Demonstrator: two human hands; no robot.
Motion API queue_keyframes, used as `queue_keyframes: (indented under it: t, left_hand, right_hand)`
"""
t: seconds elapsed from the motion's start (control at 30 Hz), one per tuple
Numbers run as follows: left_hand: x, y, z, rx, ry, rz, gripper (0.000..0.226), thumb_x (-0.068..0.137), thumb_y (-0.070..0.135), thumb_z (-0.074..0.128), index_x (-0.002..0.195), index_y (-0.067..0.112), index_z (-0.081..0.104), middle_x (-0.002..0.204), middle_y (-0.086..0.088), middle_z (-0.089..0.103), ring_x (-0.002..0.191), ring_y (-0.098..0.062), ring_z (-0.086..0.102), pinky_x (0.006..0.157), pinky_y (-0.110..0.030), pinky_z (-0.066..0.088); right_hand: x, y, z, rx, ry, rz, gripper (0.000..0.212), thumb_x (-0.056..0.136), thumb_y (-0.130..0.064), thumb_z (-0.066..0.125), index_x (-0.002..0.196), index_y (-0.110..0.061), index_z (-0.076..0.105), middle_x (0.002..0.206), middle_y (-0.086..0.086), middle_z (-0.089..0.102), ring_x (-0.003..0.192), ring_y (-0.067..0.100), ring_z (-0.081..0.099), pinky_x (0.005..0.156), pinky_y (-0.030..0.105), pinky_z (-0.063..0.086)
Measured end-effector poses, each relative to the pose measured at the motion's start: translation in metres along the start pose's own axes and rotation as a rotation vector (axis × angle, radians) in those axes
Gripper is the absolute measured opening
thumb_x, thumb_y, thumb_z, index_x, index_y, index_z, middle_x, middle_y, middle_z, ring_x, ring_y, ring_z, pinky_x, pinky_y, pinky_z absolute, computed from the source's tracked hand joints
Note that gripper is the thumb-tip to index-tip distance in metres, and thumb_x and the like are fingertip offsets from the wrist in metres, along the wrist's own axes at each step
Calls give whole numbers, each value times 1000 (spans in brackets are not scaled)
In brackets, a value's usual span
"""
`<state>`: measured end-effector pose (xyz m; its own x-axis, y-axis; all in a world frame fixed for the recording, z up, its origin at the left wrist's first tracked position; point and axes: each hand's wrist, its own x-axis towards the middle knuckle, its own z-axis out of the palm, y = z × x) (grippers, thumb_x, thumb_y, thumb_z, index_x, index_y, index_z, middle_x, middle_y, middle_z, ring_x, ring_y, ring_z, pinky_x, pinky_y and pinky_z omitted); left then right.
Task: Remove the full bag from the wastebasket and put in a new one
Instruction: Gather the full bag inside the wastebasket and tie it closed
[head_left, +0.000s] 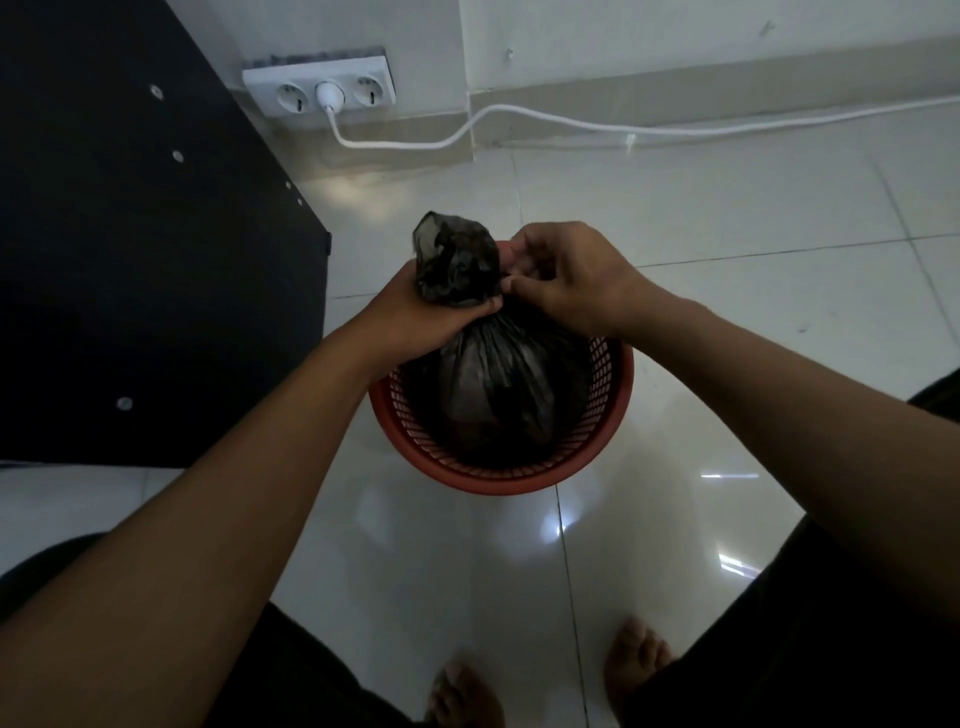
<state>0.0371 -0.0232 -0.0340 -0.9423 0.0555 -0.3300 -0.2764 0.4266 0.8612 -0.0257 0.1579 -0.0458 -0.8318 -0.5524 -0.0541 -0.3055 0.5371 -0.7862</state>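
Left hand (415, 317) wrapped around the gathered neck of the black bag (498, 384), fingers curled under the bunched top, thumb side toward the camera; likely there to choke the opening closed and keep the contents down. Right hand (566, 275) meets it from the other side, thumb and fingertips pinching at the plastic just beside the left hand's grip, the other fingers loosely curled. Reads as working a twist or knot into the neck, though whether a knot is formed cannot be told. The loose top of the bag stands up in a crumpled tuft above both hands. The bag's swollen body sits inside the red wastebasket (618, 384), a lattice-sided plastic bin, the rim showing all the way round the near side; the bag is not yet lifted clear. Probable reason: sealing in place lets the basket carry the weight. The basket stands on the pale tiled floor (727, 260), near a dark cabinet (130, 234) at left. Behind, a wall socket strip (319, 88) with one white cable (571, 122) plugged in. Bare feet at the lower edge. No fresh bag in view.
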Motion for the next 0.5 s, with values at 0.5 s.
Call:
queue_keyframes:
  t: [0.5]
  left_hand:
    - [3, 2, 2, -134, 18, -98, 11, 81, 21, 64, 86, 22, 74, 92, -2, 75, 98, -20, 70, 98, -46, 51]
  right_hand:
    - [-13, 2, 7, 481, -88, 151, 12, 95, -10, 60, 93, -13, 72, 88, 2, 71, 83, 11, 67, 78, 26, 55]
